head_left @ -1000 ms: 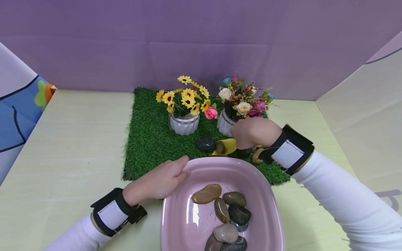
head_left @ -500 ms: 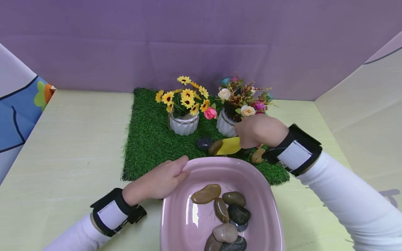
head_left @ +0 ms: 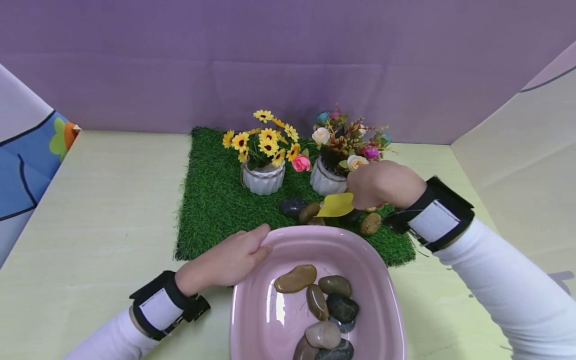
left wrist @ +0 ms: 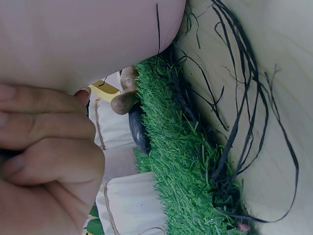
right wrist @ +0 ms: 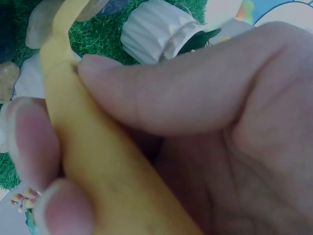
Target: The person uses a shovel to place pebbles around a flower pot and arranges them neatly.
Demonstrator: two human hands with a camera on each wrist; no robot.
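Observation:
My right hand [head_left: 384, 185] grips the handle of a small yellow shovel [right wrist: 110, 161], thumb on one side and fingers curled round the other. The shovel's blade [head_left: 336, 205] points left above a group of stones on the artificial grass. Just left of it, a brown stone [head_left: 308, 213] lies against a black stone [head_left: 292, 206]. My left hand [head_left: 231, 257] holds the far left rim of a pink basin [head_left: 252, 320]; its fingers [left wrist: 54, 127] curl against the basin's side in the left wrist view. Several wet-looking stones [head_left: 323, 334] lie in the basin.
Two white pots stand at the back of the grass mat [head_left: 211, 200]: one with yellow flowers [head_left: 263, 180], one with mixed roses [head_left: 326, 179] close to my right hand. A speckled tan stone [head_left: 371, 224] lies right of the blade. Purple cloth [head_left: 270, 90] hangs behind.
My right hand has drawn the shovel to the right. The brown stone, earlier on the blade, now lies beside the black stone. My left hand and the basin have stayed put.

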